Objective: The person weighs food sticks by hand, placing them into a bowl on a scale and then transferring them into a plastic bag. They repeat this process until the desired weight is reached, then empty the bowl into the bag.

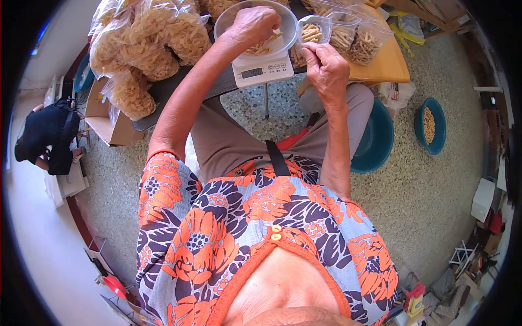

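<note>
Clear, glossy plastic bowl (290,33) and smooth plastic scale (266,71) at the near edge of the table (165,89); shiny, crinkled plastic bags (149,32), left corner

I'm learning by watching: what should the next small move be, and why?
Perhaps take some pale pieces from the bowl with the left hand: it curls over the bowl, while the right hand grips a clear bag of similar pieces by its edge.
</note>
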`<state>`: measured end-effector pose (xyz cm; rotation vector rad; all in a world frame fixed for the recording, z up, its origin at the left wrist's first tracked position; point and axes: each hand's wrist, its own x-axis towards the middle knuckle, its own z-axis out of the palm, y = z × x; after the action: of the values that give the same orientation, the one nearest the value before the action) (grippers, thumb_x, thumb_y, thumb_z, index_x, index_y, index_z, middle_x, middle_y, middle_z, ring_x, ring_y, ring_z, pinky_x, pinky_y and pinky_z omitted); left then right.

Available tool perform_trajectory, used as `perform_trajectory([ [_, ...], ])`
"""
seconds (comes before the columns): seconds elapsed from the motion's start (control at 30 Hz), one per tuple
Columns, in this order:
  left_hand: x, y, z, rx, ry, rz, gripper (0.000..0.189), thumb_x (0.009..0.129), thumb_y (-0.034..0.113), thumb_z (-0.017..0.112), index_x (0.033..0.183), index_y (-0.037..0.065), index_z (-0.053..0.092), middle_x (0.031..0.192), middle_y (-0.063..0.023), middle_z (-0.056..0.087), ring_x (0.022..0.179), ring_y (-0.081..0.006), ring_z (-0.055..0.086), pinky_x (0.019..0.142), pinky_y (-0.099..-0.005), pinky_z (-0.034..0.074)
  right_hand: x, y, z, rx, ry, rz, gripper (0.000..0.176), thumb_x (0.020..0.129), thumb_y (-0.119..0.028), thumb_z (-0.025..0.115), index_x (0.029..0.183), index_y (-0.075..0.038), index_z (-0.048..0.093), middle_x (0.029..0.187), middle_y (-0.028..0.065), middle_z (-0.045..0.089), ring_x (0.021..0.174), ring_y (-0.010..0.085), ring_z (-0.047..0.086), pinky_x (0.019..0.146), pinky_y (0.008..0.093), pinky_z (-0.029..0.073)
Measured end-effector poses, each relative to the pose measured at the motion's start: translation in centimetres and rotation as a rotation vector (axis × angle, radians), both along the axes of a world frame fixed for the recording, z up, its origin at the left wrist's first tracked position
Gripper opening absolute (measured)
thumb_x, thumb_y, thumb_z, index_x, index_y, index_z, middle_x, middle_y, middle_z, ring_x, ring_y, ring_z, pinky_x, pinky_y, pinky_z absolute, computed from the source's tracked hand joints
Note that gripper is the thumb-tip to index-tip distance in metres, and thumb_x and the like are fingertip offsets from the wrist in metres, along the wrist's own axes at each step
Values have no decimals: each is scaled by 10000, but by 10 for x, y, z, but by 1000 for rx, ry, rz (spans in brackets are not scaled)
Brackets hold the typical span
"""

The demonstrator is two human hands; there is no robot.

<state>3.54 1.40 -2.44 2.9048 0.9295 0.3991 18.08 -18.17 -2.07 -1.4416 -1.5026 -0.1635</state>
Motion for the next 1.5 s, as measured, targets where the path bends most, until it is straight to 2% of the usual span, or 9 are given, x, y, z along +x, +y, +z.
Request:
perform_trajectory([
  [0.47, -4, -4, 11, -45, -64, -6, 117, 796, 154, 749, 903, 138, 795, 953, -85, 770, 943, -292, 741, 781, -431, 587, -1, 1, 0, 6, -12, 0, 117, 885, -98, 765, 987, -45, 782, 944, 138, 758, 847, 319, 744, 761, 380, 597],
  [0.57, -16, 2, 16, -223, -367, -158, 106, 825, 129, 742, 895, 52, 766, 809, -130, 751, 726, -286, 729, 661, -418, 573, -3, 0, 1, -8, -7, 0, 117, 884, -98, 765, 988, -46, 780, 941, 135, 757, 843, 318, 743, 757, 383, 595],
  [0.67, -24, -11, 40, -1034, -679, 114, 181, 970, 177, 710, 978, -3, 731, 818, -61, 744, 666, -131, 708, 533, -276, 550, -3, 0, 1, -7, 2, 4, 119, 883, -99, 766, 990, -48, 779, 940, 132, 757, 840, 317, 742, 754, 385, 593],
  [0.7, -26, -6, 37, -1031, -678, 115, 181, 970, 177, 710, 978, -3, 731, 818, -61, 744, 666, -131, 708, 533, -276, 550, -3, 1, 1, -5, -4, 2, 120, 883, -101, 767, 991, -48, 779, 938, 131, 757, 839, 318, 742, 753, 384, 593],
  [0.8, -34, 0, 30, -1874, -1068, -115, 137, 987, 140, 701, 1007, 7, 728, 814, -39, 729, 654, -99, 701, 492, -219, 543, -5, 1, 1, -3, -7, 3, 120, 884, -104, 768, 989, -48, 778, 935, 131, 756, 836, 319, 741, 749, 382, 593],
  [1.03, -22, -34, 55, -1810, -1130, -19, 144, 976, 157, 726, 1004, 17, 736, 829, -50, 730, 602, -95, 665, 480, -208, 526, -5, 1, 1, 16, 3, 23, 113, 885, -103, 768, 976, -37, 773, 932, 142, 752, 832, 324, 740, 742, 382, 594],
  [1.23, 5, -61, 68, -924, -776, -32, 187, 913, 173, 763, 947, -11, 758, 777, -25, 733, 684, -78, 668, 575, -252, 525, -1, 1, -2, 35, 17, 27, 112, 883, -111, 766, 969, -39, 766, 931, 149, 748, 828, 332, 740, 728, 389, 595],
  [1.4, 31, -72, 64, -160, -646, -77, 132, 820, 143, 762, 914, 50, 760, 840, -154, 731, 794, -334, 722, 737, -417, 575, -2, 0, -2, 28, 0, 18, 110, 879, -109, 764, 968, -45, 758, 922, 151, 744, 824, 341, 737, 716, 395, 592],
  [1.5, 35, -73, 71, 46, -702, -38, 115, 828, 144, 765, 881, 45, 739, 853, -142, 719, 819, -341, 708, 759, -428, 565, 1, 0, -1, 31, -7, 5, 112, 875, -108, 765, 968, -46, 758, 922, 150, 743, 826, 339, 737, 717, 394, 591],
])
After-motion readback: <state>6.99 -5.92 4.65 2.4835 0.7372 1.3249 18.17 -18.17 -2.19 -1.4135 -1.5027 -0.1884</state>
